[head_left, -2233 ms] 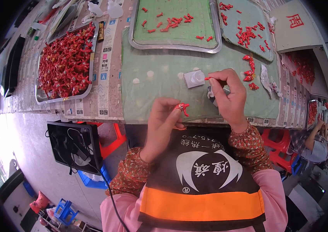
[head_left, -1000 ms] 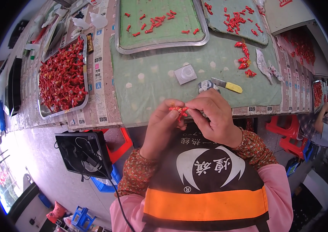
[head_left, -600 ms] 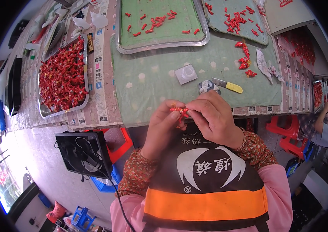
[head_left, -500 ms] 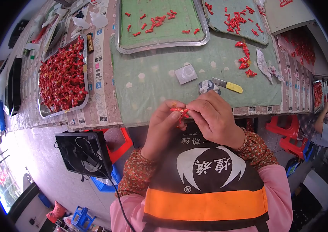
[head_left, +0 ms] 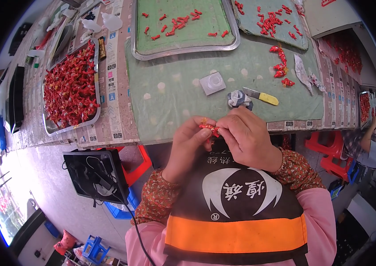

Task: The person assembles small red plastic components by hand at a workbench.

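Just over the table's near edge, my left hand (head_left: 187,142) pinches a small red figurine (head_left: 209,128) with yellowish bits on it. Closed on the figurine's right side are the fingertips of my right hand (head_left: 246,135); they hide part of it. Beyond my right hand lie a crumpled blue-and-white cloth (head_left: 240,100) and a yellow-handled knife (head_left: 267,99). A small pale square block with a round top (head_left: 213,83) rests on the green cloth (head_left: 170,102). Several similar red figurines (head_left: 279,67) lie in a row farther right.
At the left stands a metal tray heaped with red figurines (head_left: 70,88). Small red pieces lie in a green-lined tray (head_left: 183,52) and on a board (head_left: 301,44) at the back. White bottles (head_left: 112,22) stand back left. Another person (head_left: 372,146) sits far right, beside red stools (head_left: 334,153).
My hands stay together at nearly the same spot. The figurine has turned slightly between my fingers, and my right fingertips have shifted a little to the right and down.
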A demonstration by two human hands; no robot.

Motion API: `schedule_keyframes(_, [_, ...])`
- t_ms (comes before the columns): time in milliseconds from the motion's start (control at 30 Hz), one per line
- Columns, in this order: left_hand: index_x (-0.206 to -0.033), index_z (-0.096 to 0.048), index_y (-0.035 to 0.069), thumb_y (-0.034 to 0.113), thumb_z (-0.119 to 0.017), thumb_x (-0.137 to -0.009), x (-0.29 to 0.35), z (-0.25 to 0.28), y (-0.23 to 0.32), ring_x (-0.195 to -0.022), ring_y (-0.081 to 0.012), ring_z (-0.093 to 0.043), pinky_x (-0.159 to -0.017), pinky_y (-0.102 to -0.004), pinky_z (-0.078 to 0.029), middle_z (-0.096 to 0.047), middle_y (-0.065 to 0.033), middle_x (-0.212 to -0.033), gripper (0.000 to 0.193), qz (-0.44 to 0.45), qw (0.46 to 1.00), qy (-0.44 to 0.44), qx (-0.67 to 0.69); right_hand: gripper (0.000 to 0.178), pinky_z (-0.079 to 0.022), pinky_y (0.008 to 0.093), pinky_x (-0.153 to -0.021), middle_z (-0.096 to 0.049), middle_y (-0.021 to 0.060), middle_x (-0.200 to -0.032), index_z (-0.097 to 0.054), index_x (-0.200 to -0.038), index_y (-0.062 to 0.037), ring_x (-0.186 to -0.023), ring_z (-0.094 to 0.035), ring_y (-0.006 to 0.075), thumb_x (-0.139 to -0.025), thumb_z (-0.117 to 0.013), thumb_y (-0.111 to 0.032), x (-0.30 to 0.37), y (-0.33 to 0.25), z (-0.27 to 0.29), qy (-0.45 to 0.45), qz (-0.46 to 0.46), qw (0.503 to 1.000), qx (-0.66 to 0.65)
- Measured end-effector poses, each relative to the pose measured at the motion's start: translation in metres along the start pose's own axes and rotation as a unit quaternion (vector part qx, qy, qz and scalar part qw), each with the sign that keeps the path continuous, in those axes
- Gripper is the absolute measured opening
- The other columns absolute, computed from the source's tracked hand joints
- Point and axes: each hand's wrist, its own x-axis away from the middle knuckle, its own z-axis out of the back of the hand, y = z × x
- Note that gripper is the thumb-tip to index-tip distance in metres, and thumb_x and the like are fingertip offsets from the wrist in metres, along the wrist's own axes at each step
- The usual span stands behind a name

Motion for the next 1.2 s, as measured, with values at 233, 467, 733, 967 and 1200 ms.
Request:
schedule_keyframes(233, [-0.111,-0.059,0.002,0.012,-0.06,-0.095,0.0,-0.002,0.004,-0.067,-0.0063,-0.054,-0.062,-0.0199,-0.046,-0.064,-0.0027,-0.091,0.019,0.017,1.0,0.0,-0.007,0.017,-0.044,0.0401,-0.057,-0.054,0.0126,-0.077,-0.056,-0.09,-0.0018,-0.067,-0.055,0.0312,-0.078,-0.067,0.004,0.001,-0.001,-0.003,-0.004,-0.005,1.0,0.003])
schedule_keyframes(467, [-0.11,-0.06,0.002,0.015,-0.061,-0.095,0.0,0.004,0.003,-0.066,-0.0057,-0.054,-0.06,-0.0192,-0.045,-0.064,-0.0022,-0.091,0.019,0.022,0.999,-0.014,-0.02,0.018,-0.043,0.0401,-0.057,-0.054,0.0126,-0.078,-0.056,-0.091,-0.002,-0.067,-0.055,0.0313,-0.078,-0.066,0.005,0.001,-0.003,-0.005,-0.012,-0.016,1.0,-0.014])
schedule_keyframes(733, [-0.111,-0.059,0.002,0.015,-0.062,-0.094,0.0,0.003,0.008,-0.067,-0.0053,-0.054,-0.06,-0.0193,-0.045,-0.063,-0.0015,-0.091,0.022,0.038,0.999,-0.027,0.001,0.018,-0.044,0.0386,-0.058,-0.056,0.0124,-0.078,-0.058,-0.092,-0.0017,-0.068,-0.056,0.0303,-0.078,-0.067,0.006,0.001,0.002,0.0,-0.02,-0.008,0.999,-0.045])
schedule_keyframes(967, [-0.107,-0.058,0.004,0.017,-0.064,-0.094,0.004,0.001,0.011,-0.068,-0.0057,-0.056,-0.063,-0.0196,-0.047,-0.063,-0.0016,-0.091,0.019,0.063,0.998,-0.003,-0.002,0.02,-0.045,0.0361,-0.059,-0.058,0.0112,-0.079,-0.059,-0.094,-0.0015,-0.068,-0.057,0.0279,-0.078,-0.068,0.007,0.007,0.003,0.005,-0.028,-0.02,0.997,-0.075])
schedule_keyframes(1200, [-0.104,-0.057,0.004,0.018,-0.061,-0.096,0.005,0.001,0.011,-0.069,-0.0065,-0.057,-0.064,-0.0209,-0.048,-0.063,-0.0015,-0.089,0.016,0.08,0.996,-0.023,-0.024,0.019,-0.044,0.0366,-0.057,-0.057,0.0113,-0.076,-0.058,-0.093,-0.0011,-0.065,-0.057,0.0281,-0.078,-0.068,0.007,0.008,0.003,0.002,-0.019,-0.03,0.995,-0.095])
